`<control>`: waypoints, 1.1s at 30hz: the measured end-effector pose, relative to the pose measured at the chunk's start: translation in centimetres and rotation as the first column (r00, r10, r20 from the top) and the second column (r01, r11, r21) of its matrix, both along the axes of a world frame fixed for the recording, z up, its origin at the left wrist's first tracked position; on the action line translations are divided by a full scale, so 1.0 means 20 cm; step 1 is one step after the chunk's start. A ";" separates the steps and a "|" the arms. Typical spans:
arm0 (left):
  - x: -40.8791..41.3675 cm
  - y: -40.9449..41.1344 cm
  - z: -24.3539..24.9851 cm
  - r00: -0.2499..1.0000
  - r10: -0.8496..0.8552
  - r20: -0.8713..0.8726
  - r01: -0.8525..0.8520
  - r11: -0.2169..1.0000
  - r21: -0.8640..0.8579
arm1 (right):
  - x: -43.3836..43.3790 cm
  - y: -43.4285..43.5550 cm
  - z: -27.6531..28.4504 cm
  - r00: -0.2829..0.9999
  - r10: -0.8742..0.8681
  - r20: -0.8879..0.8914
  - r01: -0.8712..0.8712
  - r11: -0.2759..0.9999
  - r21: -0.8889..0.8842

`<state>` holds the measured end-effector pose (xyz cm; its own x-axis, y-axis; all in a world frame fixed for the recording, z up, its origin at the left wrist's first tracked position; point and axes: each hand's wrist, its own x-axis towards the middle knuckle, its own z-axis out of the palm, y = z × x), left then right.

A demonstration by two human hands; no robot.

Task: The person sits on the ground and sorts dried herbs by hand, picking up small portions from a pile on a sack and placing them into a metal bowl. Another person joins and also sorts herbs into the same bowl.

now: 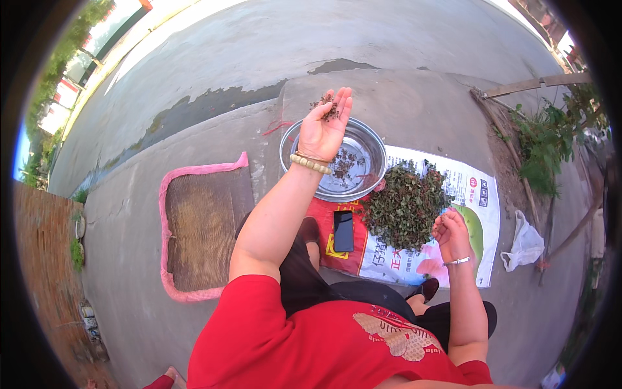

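My left hand point(324, 125) is palm up over the far side of a round metal basin point(335, 194), holding a small clump of dark dried plant bits point(329, 108) on its fingers. More loose brown bits point(346, 164) lie on the basin floor. Beside the basin, a heap of dried green and brown leaves point(406, 204) rests on a flattened printed sack point(478, 214). At the heap's right edge is my right hand point(451, 231), its fingers curled inward; whether something small is between them cannot be made out.
A black phone point(343, 231) lies on the sack's red part. To the left is a woven tray point(206, 228) with a pink cloth rim. A crumpled white plastic bag point(522, 242) and green plants point(539, 141) are at right. Another person's foot point(175, 375) shows at bottom left.
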<state>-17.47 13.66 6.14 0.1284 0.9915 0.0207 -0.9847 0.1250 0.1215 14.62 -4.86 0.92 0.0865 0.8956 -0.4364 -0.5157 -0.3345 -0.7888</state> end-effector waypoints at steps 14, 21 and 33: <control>-0.04 0.01 0.03 1.000 -0.009 -0.013 0.010 0.991 0.130 | 0.00 0.00 -0.03 0.999 0.029 0.012 -0.029 1.000 0.007; -0.03 0.01 0.03 0.999 -0.010 -0.034 0.013 0.997 0.075 | 0.01 -0.01 -0.03 1.000 0.023 0.019 -0.023 1.000 0.016; 0.00 0.00 0.02 0.996 -0.042 -0.078 0.053 0.989 0.138 | 0.03 -0.03 -0.05 0.999 0.014 0.040 -0.014 1.000 -0.004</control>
<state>-17.47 13.74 6.59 0.1819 0.9722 0.1474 -0.9655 0.1481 0.2143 15.22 -5.53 -0.04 0.0915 0.8952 -0.4361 -0.4795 -0.3442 -0.8072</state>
